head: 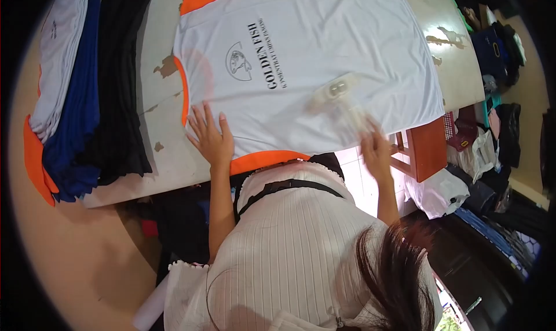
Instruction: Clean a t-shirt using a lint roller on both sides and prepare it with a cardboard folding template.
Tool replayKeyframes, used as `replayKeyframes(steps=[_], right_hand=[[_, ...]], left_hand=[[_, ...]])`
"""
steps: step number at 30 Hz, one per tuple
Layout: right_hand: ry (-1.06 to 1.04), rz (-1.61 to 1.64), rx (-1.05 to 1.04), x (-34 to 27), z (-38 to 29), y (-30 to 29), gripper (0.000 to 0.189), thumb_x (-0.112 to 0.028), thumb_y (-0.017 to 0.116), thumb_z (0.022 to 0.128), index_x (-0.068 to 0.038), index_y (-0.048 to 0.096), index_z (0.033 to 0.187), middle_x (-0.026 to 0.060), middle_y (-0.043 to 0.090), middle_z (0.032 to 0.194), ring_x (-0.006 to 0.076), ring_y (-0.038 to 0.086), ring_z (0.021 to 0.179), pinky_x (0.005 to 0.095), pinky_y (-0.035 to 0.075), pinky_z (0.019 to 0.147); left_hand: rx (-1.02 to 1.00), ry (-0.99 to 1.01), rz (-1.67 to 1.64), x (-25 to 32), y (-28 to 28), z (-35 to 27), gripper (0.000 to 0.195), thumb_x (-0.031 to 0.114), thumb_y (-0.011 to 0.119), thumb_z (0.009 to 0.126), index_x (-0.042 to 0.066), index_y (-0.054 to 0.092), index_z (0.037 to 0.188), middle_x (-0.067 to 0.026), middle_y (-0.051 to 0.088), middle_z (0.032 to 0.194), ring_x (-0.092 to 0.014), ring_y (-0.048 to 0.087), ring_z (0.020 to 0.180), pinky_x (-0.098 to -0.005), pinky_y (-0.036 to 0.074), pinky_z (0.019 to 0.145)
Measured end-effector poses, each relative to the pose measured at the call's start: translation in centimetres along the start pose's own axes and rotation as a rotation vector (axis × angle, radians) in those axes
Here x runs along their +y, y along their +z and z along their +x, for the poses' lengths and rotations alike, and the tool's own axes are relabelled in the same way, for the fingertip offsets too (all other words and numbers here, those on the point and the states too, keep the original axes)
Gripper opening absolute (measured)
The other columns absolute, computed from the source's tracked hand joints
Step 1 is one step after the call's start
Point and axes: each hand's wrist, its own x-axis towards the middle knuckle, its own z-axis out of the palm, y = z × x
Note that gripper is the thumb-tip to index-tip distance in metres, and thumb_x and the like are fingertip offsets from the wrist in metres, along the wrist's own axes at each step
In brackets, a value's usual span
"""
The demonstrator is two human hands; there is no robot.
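Observation:
A white short-sleeved shirt with orange sleeves and neckline is spread over the table before me. Its chest bears a black fish emblem and printed writing. My left hand lies on the fabric near the neckline and the near sleeve, fingers spread. Above the shirt's near side, my right hand grips the end of a pale, T-shaped handled tool. Motion blur hides what kind of tool it is, and whether its head touches the cloth cannot be told.
Stacked white, blue and black garments hang over the left end of the worn table. A reddish-brown wooden stool stands beyond the near right edge. Plastic bags and piled belongings line the right side.

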Motion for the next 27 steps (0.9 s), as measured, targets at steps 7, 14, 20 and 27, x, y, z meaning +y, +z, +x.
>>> replayKeyframes(steps=[7,14,20,27], right_hand=[[-0.027,0.042,0.502,6.0,0.2,-5.3,0.037,-0.019,0.045,0.09,-0.001,0.046,0.122,-0.0014,0.039,0.053,0.0034,0.034,0.045,0.0199,0.029,0.04],[-0.015,0.189,0.138,2.8,1.5,-4.2,0.038,-0.015,0.053,0.085,-0.007,0.047,0.122,0.0002,0.05,0.061,0.0047,0.04,0.049,0.0202,0.034,0.047],[0.004,0.242,0.037,3.4,2.7,-5.1,0.035,-0.021,0.051,0.087,-0.003,0.051,0.118,-0.0021,0.045,0.056,0.0041,0.04,0.05,0.0196,0.034,0.046],[-0.07,0.086,0.434,4.7,4.6,-8.8,0.039,-0.022,0.053,0.087,-0.002,0.049,0.119,-0.0045,0.038,0.055,0.0037,0.03,0.05,0.0205,0.025,0.044]], left_hand=[[0.003,-0.02,0.038,-0.1,-0.4,0.2,0.051,0.042,0.035,0.088,0.023,0.027,0.135,-0.0079,0.017,0.143,-0.032,0.014,0.131,-0.0528,0.007,0.102],[-0.002,-0.017,0.007,0.4,-0.2,0.3,0.051,0.042,0.034,0.088,0.023,0.026,0.135,-0.0073,0.017,0.143,-0.031,0.012,0.131,-0.0526,0.004,0.102],[-0.018,-0.023,0.026,0.0,-0.1,0.1,0.052,0.043,0.033,0.089,0.023,0.024,0.136,-0.007,0.015,0.143,-0.031,0.01,0.132,-0.0522,0.003,0.103],[0.008,-0.034,0.026,0.5,-0.1,0.4,0.052,0.042,0.034,0.088,0.024,0.026,0.135,-0.0064,0.017,0.143,-0.029,0.012,0.132,-0.052,0.006,0.103]])
